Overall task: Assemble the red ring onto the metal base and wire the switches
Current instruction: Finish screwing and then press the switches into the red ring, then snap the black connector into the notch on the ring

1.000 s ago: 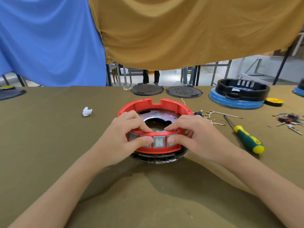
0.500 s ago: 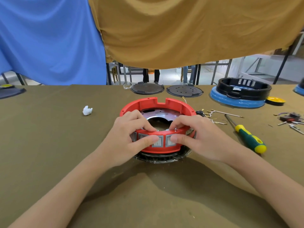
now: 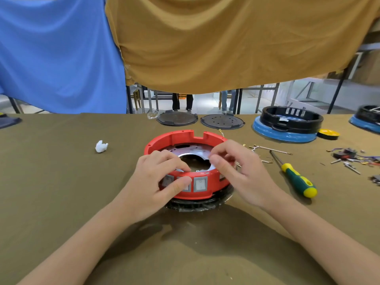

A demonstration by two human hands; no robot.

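while left hand grips red ring (switch marked o/i)

Left hand covers the left part of the red ring front wall; leftmost switch half hidden, middle switch mostly under the thumb. Right hand blocks the ring's right side. Metal base visible only as a dark sliver under the ring. Loose wired parts at far right too small to identify, cut by the edge. Blue-based unit far right cropped. Both forearms cut off at the bottom edge.
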